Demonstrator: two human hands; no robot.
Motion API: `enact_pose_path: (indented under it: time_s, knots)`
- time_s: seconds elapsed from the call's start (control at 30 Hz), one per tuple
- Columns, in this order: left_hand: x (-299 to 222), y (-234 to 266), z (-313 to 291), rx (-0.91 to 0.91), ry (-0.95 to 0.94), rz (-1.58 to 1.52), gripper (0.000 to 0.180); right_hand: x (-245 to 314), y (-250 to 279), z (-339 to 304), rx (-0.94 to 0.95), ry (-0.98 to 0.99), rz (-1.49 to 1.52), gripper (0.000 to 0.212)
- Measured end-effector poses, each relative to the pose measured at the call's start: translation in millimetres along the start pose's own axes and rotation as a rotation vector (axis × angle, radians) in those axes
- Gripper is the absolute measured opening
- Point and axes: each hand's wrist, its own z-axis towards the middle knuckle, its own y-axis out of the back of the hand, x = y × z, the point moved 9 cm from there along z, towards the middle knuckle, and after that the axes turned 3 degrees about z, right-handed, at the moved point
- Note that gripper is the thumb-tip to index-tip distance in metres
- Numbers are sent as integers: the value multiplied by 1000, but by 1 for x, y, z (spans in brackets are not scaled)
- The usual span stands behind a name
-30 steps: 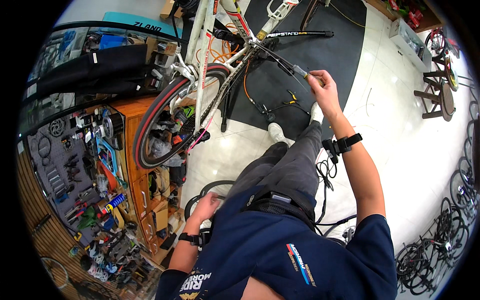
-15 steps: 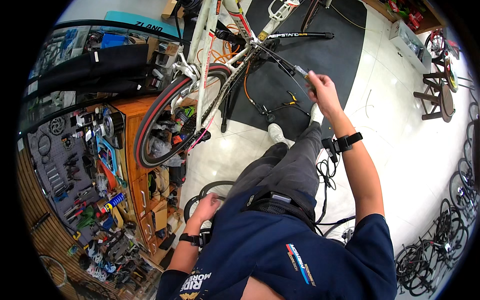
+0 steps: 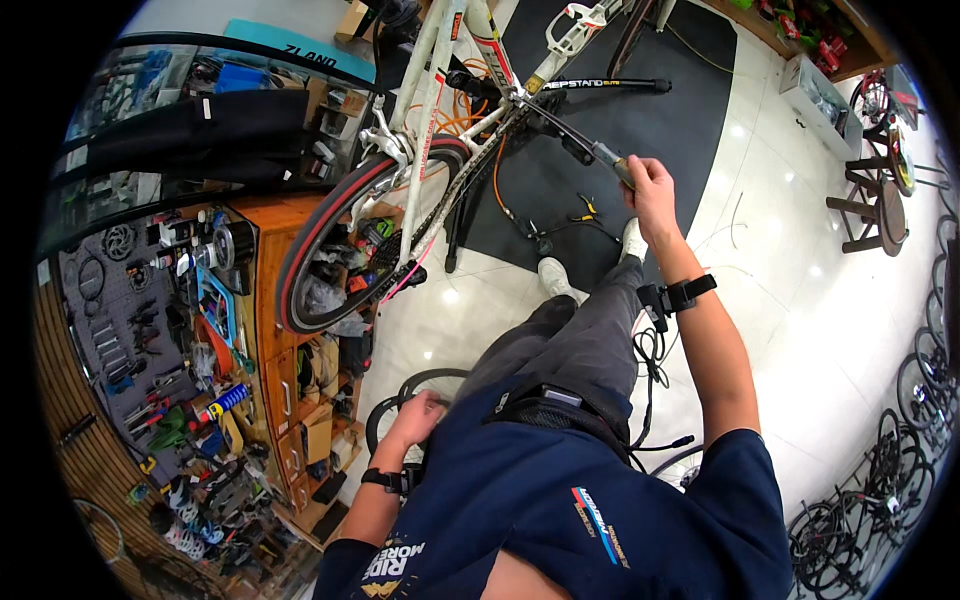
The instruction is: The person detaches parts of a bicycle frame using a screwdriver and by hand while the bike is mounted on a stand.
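Observation:
My right hand (image 3: 650, 190) is closed round the handle of a screwdriver (image 3: 612, 163) with a greyish, see-through grip. Its long thin shaft runs toward the crank area of a white bicycle (image 3: 495, 60). Just beside the shaft is a black pedal (image 3: 577, 151) on its crank arm. The shaft's tip is too small to make out against the frame. By my left thigh, my left hand (image 3: 418, 415) hangs low with its fingers curled in, and nothing shows in it. The bicycle's red-edged rear wheel (image 3: 290, 270) stands off the floor, to the left.
A black mat (image 3: 680, 130) lies beneath the bicycle, with yellow-handled pliers (image 3: 588, 210) on it. On the left stand a wooden cabinet (image 3: 270, 270) and a crowded tool board (image 3: 115, 320). Wooden stools (image 3: 880, 215) and several bicycles line the right. A cable (image 3: 650, 365) hangs beside my right leg.
My right hand has moved slightly downward with the screwdriver, which shows more of its handle. The view has shifted a little; my left hand stays by my thigh.

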Motion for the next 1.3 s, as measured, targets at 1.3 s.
enact_pose_path:
  time_s: [1.3]
  knots:
    - [-7, 3, 1, -17, -16, -3, 36, -3, 7, 10, 167, 70, 5, 31]
